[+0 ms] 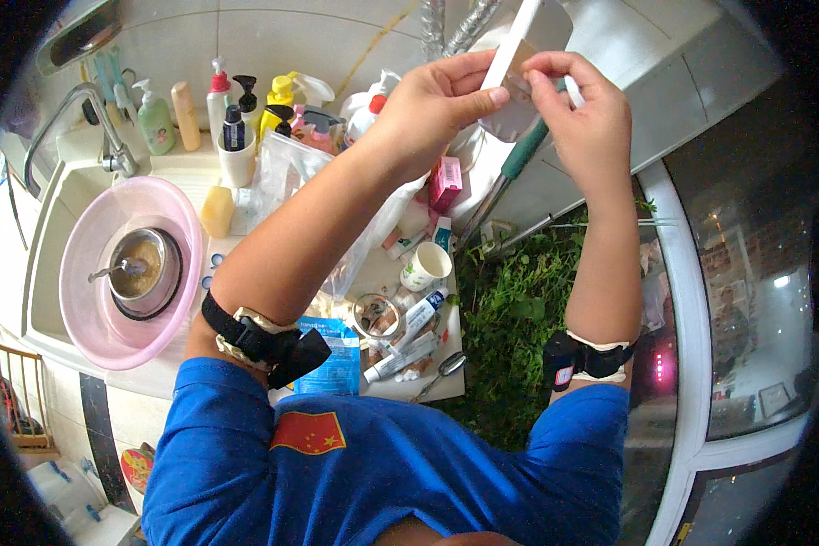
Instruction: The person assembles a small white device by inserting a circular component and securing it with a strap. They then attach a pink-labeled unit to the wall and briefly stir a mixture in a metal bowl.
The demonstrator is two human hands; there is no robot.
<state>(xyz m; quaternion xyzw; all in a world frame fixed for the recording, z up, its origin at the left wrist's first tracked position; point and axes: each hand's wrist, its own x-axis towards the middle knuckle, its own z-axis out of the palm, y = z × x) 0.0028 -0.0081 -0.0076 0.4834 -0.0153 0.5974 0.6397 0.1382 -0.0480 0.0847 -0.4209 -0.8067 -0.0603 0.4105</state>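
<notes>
Both arms reach up to the far right, above the counter's corner. My left hand is closed on the edge of a white box-like plastic piece, with the thumb across its near side. Against the same piece, the thumb and forefinger of my right hand are pinched together. A slim white piece with a rounded end shows between the right fingers; the rest of it is hidden. Just below the hands slants a pole with a green grip. A pink box lies below my left wrist.
On the left, a pink basin with a metal bowl stands in the sink. Pump bottles line the wall. A paper cup, tubes and a spoon crowd the counter. Green plants grow beside a window frame.
</notes>
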